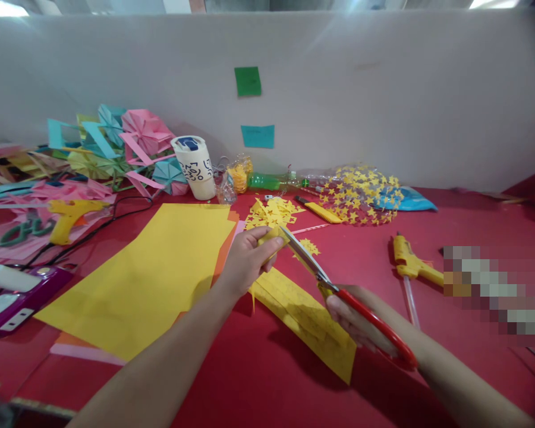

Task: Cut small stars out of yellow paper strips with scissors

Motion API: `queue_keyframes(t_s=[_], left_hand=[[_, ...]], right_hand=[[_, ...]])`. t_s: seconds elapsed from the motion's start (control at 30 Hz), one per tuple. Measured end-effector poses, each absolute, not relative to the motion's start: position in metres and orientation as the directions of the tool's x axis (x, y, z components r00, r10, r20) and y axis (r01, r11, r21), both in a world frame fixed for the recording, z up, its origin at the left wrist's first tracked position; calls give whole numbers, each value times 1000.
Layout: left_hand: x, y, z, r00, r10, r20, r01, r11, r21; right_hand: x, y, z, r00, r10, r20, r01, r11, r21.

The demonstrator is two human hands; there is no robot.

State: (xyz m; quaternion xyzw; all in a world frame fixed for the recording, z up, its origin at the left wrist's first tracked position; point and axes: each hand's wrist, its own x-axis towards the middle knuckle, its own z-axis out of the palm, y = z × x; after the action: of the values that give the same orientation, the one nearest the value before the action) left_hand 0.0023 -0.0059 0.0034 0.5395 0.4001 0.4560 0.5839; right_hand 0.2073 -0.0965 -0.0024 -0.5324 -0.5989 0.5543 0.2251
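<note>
Between the thumb and fingers of my left hand (pixel 251 258) is a small piece of yellow paper (pixel 280 234). My right hand (pixel 354 312) is closed on red-handled scissors (pixel 374 324), whose blades point up and left, with the tips at the paper's edge. Beneath both hands lie long yellow paper strips (pixel 312 324), overlapping one another. Just beyond the blades sits a small heap of cut yellow stars (pixel 310 246). Yellow paper scraps with star-shaped cuts (pixel 274 211) are piled behind my left hand.
Large yellow sheets (pixel 156 267) lie left over orange and pink paper. Glue guns (pixel 74 217) (pixel 412 261) rest on both sides. At the back stand a white tumbler (pixel 196 169), a green bottle (pixel 267 181), a yellow cutter (pixel 323 211) and a star-covered clear ball (pixel 361 193). Folded paper ornaments (pixel 147 134) crowd the left.
</note>
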Motion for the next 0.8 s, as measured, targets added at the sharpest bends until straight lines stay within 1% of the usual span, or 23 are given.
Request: queue_keyframes(t_s=[0.27,0.37,0.43,0.6,0.8], left_hand=[[2,-7,5,269,963,18,-95,8,995],[1,-9,7,312,950,24,-86,4,996],[1,-10,7,341,939,32,-103,3,995],[3,-11,3,325,946,11,-140,36,990],[7,-11,-7,291,953,86,-222,-20,975]], right_hand=[[209,-94,0,-340,888,-309,441,-140,-887],[210,-93,-2,-336,895,-292,455,-117,-883],[210,-92,-2,-328,895,-303,453,-132,-882],[209,-95,-8,-328,886,-329,390,-191,-901],[208,-101,-35,-335,901,-275,286,-181,-941]])
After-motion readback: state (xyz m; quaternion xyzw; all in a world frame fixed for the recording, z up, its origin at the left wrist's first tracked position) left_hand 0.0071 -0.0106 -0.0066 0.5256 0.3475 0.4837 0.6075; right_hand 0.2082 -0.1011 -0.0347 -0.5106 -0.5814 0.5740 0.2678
